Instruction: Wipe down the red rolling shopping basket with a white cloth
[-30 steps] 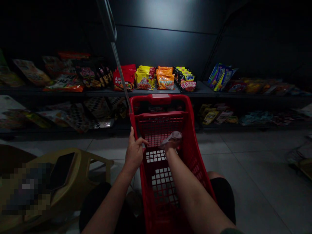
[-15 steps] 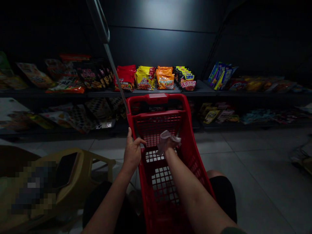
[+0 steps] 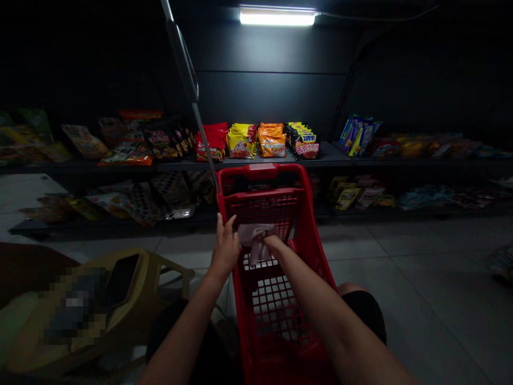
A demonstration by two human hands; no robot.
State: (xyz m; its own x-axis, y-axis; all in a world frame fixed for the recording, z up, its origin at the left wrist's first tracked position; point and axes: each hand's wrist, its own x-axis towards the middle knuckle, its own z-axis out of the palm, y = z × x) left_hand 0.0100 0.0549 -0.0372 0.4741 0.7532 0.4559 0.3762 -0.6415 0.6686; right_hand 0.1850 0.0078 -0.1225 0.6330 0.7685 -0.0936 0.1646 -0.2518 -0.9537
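A red plastic shopping basket (image 3: pixel 325 256) with grid walls and a grid bottom stands tilted between my knees, its long metal pull handle (image 3: pixel 185 61) rising at the far left corner. My right hand (image 3: pixel 269 240) is inside the basket, closed on a pale greyish-pink cloth (image 3: pixel 256 235) that hangs down from the fingers. The cloth lies close to the left inner wall. At the basket's left rim rests my left hand (image 3: pixel 225 243), fingers spread and pointing up, with no object held in it. Part of the left palm is hidden.
A yellowish plastic stool (image 3: pixel 148 278) stands at left, with a dark phone (image 3: pixel 122 280) and a blurred-out item on it. Ahead, a dark shelf (image 3: pixel 332 155) carries noodle packets (image 3: pixel 272 141) and other snack bags. A tube light (image 3: pixel 276 17) glows above.
My right hand has moved the cloth left, from the basket's middle toward its left wall. My left hand's fingers have lifted and spread. The view has tilted up, bringing the light in.
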